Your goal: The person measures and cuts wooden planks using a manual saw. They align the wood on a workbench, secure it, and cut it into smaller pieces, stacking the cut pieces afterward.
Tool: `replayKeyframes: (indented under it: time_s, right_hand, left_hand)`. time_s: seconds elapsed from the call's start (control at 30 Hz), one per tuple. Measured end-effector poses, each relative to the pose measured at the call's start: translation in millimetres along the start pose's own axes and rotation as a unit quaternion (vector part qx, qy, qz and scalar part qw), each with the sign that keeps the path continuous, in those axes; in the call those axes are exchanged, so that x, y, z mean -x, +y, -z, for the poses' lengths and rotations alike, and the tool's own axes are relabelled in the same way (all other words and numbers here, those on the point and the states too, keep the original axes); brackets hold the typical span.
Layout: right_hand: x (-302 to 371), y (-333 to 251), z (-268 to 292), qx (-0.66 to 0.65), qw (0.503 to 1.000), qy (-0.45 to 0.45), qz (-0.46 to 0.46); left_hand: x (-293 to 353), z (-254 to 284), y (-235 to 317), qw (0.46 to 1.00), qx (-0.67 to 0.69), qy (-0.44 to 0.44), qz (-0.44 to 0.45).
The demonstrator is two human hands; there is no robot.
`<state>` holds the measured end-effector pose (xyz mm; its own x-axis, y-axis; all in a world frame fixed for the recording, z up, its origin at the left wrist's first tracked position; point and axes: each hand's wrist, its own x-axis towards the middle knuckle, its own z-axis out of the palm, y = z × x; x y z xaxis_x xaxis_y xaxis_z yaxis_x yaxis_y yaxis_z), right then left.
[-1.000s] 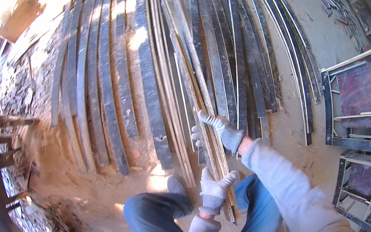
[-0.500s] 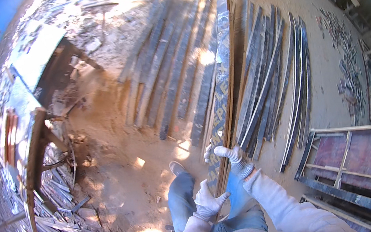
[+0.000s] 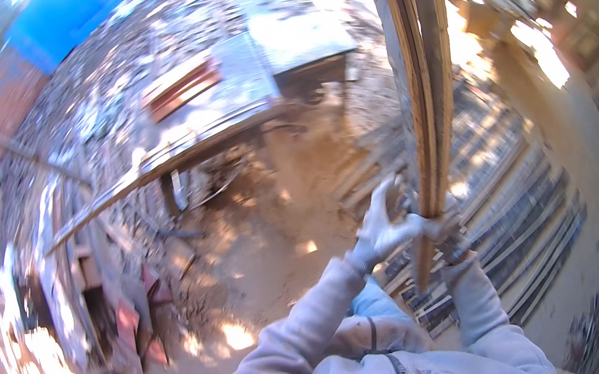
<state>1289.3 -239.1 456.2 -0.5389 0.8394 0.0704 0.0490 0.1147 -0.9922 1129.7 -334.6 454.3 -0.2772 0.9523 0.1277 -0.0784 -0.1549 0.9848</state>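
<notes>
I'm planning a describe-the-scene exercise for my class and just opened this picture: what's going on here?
A person wearing pale work gloves has some long boards raised in front of them, standing steeply off the ground. The right hand grips near their lower end; the left hand is beside them, fingers spread. Long dark strips lie on the ground to the right. Ahead and left, a table bears reddish pieces.

Ground brown and sandy, with bright sun spots. On it, at right, long dark planks lie side by side, near small scattered scraps. Worktop stands left of planks; reddish boards lie on its surface.
</notes>
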Motion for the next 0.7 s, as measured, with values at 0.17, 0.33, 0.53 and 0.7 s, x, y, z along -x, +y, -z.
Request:
replayKeyframes:
  time_s: [0.17,0.33,0.53,0.7]
  right_hand:
    - [-36.8,-10.5,-55.9,0.162,0.974,-0.159,-0.018]
    - [-126.6,-21.3,-94.6,0.126,0.932,-0.304,-0.152]
    - [-281.6,-5.0,-172.2,0.342,0.855,-0.387,-0.039]
    - [-370.4,3.7,-219.2,0.563,0.718,-0.306,0.271]
  left_hand:
    - [-85.1,105.5,64.0,0.960,0.248,0.118,-0.049]
    - [-114.9,193.6,42.4,0.930,0.262,0.256,0.014]
    - [-188.3,296.8,-13.7,0.806,0.376,0.454,0.049]
    - [-241.1,394.7,-50.5,0.753,0.388,0.531,0.001]
